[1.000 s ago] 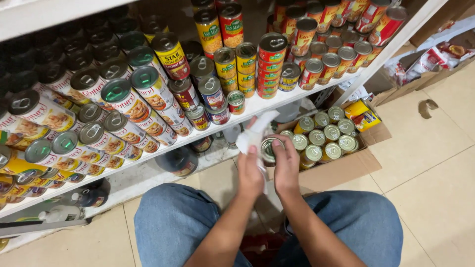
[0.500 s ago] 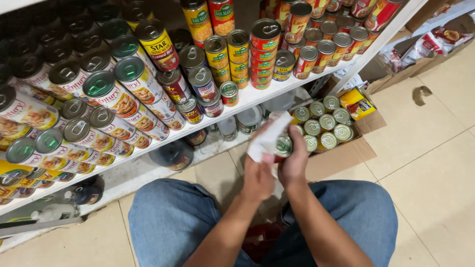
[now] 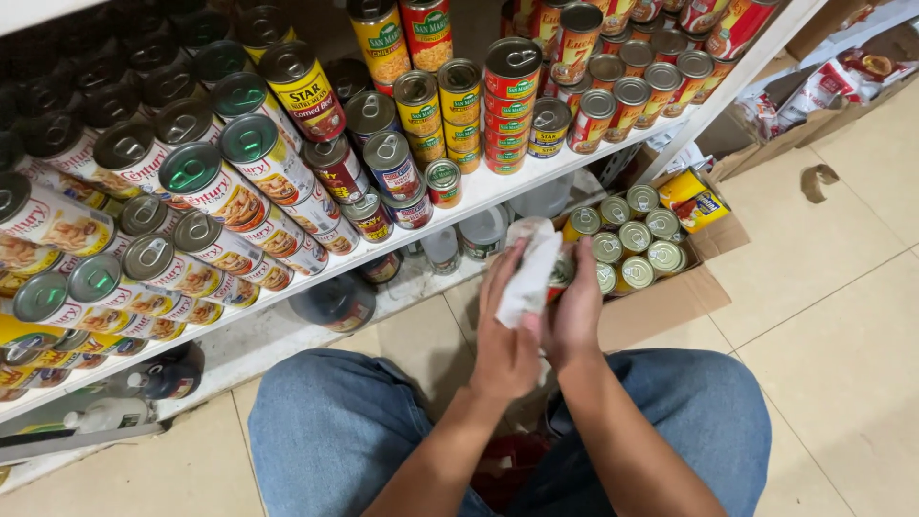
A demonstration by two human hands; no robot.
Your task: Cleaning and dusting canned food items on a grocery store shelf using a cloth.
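Observation:
I squat in front of a white shelf (image 3: 498,191) stacked with tins. My left hand (image 3: 505,335) holds a white cloth (image 3: 529,271) and presses it against a tin (image 3: 560,273). That tin sits in my right hand (image 3: 574,311), mostly hidden behind the cloth and my fingers; only part of its lid and a red side show. Both hands are close together above my knees in blue jeans (image 3: 330,431). Just beyond them an open cardboard box (image 3: 670,297) on the floor holds several gold-lidded tins (image 3: 635,237).
Rows of tins (image 3: 258,168) lie and stand on the shelf, red stacked ones (image 3: 512,105) in the middle. Bottles and jars (image 3: 483,230) stand on the lowest shelf. More cardboard boxes with packets (image 3: 814,96) sit at the right. The floor is beige tile (image 3: 842,364).
The view has shifted slightly. My hands have stayed together on the tin, with the cloth moving over it.

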